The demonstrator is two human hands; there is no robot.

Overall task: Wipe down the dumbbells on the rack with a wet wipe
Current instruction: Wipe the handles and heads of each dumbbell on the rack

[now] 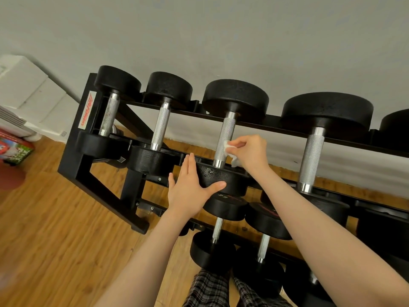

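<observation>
A black rack [76, 151] holds a top row of black dumbbells with knurled steel handles. My right hand [250, 151] pinches a white wet wipe [230, 149] against the handle of the third dumbbell [225, 138] from the left. My left hand [190, 187] lies flat with straight fingers on the near black head [223, 177] of that same dumbbell, thumb spread along its front. Two dumbbells [160, 127] stand to its left and a bigger one [312, 156] to its right.
A lower rack tier holds more black dumbbells [221, 229] under my arms. Wooden floor [55, 229] spreads to the left. A white heater [20, 107] and a colourful box [13, 149] sit at far left. A grey wall stands behind the rack.
</observation>
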